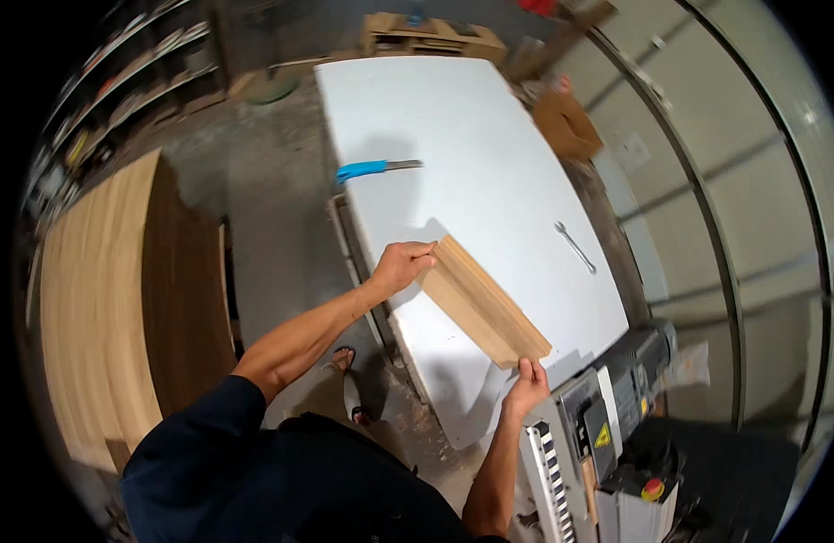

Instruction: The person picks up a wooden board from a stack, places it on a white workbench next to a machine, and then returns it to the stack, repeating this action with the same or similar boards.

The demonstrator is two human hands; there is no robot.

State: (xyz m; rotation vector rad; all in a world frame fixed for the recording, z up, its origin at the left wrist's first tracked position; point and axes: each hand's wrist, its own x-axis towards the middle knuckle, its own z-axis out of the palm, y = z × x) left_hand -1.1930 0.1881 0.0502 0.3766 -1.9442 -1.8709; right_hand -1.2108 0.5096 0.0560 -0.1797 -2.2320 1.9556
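Observation:
Between my hands is a light brown wooden board (478,309) with lengthwise lines and a darker band along it. It slants across the near part of a white tabletop (489,145); I cannot tell whether it touches the surface. My left hand (404,265) is closed on the board's far left corner, thumb and fingers pinching the edge. At the near right end, my right hand (527,389) grips the other edge with its thumb on top. A blue-handled tool with a narrow metal blade (377,169) and a wrench (575,247) lie farther off on the tabletop.
A machine (607,434) with a red button and a yellow warning sign stands against the table's near right side. Large wooden panels (100,317) are stacked on the left. Shelves (132,72) line the far left, and a cardboard box (566,125) sits beyond the right edge.

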